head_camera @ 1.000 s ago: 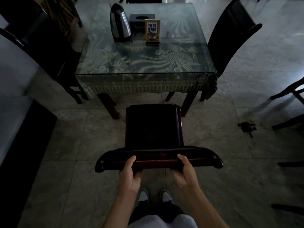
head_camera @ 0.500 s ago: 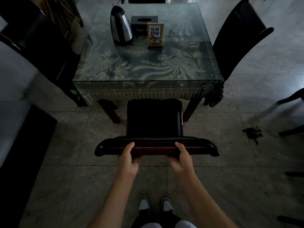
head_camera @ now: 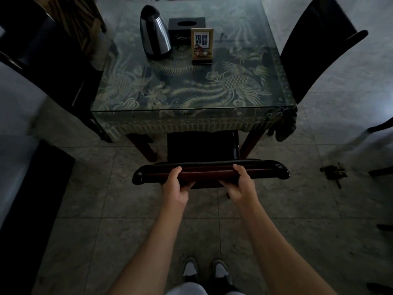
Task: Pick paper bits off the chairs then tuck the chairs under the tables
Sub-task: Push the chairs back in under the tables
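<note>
A dark wooden chair stands in front of me, its black seat partly under the near edge of the glass-topped table. Both hands grip the chair's top rail. My left hand holds the rail left of centre, thumb on top. My right hand holds it right of centre the same way. The front of the seat is hidden beneath the fringed tablecloth. I see no paper bits on the visible part of the seat.
On the table stand a steel kettle, a black tissue box and a small sign card. Dark chairs flank the table at the left and right. A small dark clump of debris lies on the tiled floor at right.
The chair has slid forward toward the table, so its seat now goes under the table edge. Both hands kept their grip on the rail and my arms stretched out.
</note>
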Tool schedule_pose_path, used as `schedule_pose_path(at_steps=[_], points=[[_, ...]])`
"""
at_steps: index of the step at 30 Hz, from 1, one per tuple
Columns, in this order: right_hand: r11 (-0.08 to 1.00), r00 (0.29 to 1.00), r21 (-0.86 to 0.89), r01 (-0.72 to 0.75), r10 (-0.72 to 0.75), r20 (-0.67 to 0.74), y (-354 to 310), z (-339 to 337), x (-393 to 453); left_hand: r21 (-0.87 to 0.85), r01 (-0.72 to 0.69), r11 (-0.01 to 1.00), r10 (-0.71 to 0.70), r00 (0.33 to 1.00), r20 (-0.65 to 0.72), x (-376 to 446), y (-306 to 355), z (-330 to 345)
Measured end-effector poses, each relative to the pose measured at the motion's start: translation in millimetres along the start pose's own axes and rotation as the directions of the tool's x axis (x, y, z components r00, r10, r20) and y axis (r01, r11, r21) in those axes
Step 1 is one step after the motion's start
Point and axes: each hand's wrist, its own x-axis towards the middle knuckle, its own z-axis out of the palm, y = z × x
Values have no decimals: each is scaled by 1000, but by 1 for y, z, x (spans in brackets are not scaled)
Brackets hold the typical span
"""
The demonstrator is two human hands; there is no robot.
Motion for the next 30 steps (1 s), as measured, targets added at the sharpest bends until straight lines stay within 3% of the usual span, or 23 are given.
schedule_pose_path(at_steps=[19,30], points=[[1000,1000,30,0,0,-23,0,42,39,41,13,999,-12,1000,-28,33,46,35],[997,997,7,74,-74,-12,9,41,46,43,31,999,-30,999,-25,36,45,35]])
